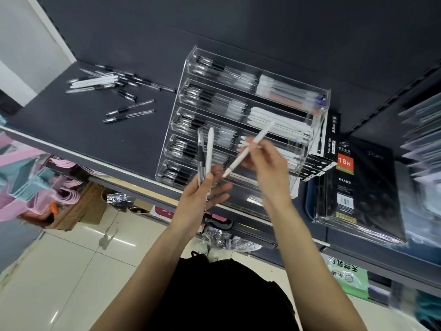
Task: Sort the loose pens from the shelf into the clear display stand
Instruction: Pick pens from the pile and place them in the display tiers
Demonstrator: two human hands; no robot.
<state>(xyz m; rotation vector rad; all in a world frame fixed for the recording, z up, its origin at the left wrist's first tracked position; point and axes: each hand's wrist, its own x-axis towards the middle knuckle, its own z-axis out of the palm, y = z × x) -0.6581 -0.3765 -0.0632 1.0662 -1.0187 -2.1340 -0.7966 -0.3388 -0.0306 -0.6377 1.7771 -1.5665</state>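
Observation:
A clear tiered display stand [319,111] sits on the dark shelf [78,130], its rows filled with black-grip pens on the left and white pens on the right. Loose pens [105,83] lie in a heap at the shelf's back left, with two more [130,112] nearer the stand. My left hand [206,189] is in front of the stand's lower rows and holds a white pen [209,151] and a clear black-grip pen [200,156] upright. My right hand [267,161] grips a single white pen [248,149] at a slant over the stand's lower right compartments.
Black diary notebooks [358,187] in clear wrap and a black gel-pen box [330,134] stand right of the display stand. Plastic sleeves fill the far right. Below the shelf edge lie pink hangers [21,182], cardboard boxes and a tiled floor.

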